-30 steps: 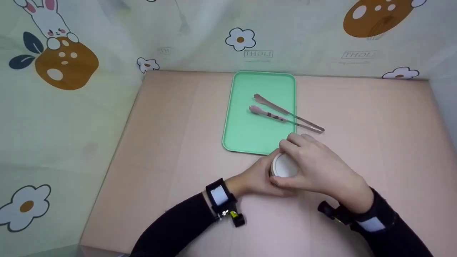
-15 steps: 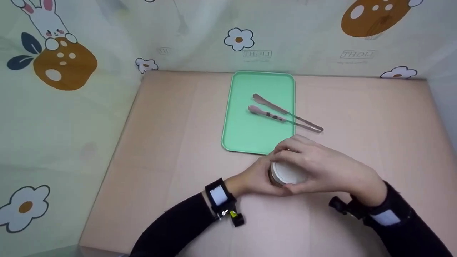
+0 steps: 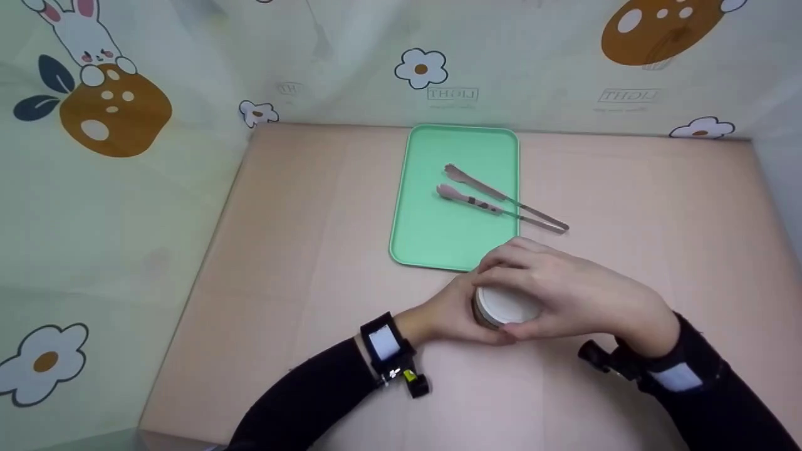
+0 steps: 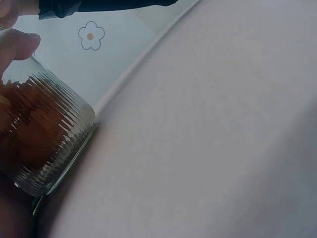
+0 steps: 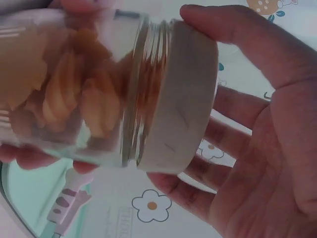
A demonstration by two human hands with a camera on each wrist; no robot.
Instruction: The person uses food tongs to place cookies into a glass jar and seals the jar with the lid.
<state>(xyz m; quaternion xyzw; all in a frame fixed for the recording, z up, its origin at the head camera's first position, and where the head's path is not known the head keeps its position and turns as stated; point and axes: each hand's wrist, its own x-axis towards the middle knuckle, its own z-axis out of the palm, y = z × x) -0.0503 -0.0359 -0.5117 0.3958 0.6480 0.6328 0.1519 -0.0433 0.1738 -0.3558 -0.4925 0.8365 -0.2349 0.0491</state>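
Note:
A glass jar (image 5: 81,99) holds orange-brown, twisted pieces; its ribbed side shows in the left wrist view. My left hand (image 3: 452,315) grips the jar's body from the left. Over its mouth sits a white lid (image 3: 506,305), which my right hand (image 3: 567,300) holds by the rim from above. In the right wrist view, thumb and fingers lie on opposite edges of the lid, and threads of the glass neck show beside it. Behind the hands, a pair of pink-tipped tongs (image 3: 479,205) lies spread on a green tray (image 3: 426,238).
The tongs' metal bend sticks out past the tray's right edge. The pink tabletop (image 3: 301,238) meets a patterned curtain (image 3: 338,56) at the back and left.
My right hand has turned at the lid, its wrist moving rightward and its fingertips toward the left hand. It has held nearly still over the last half second. The left hand stays in place.

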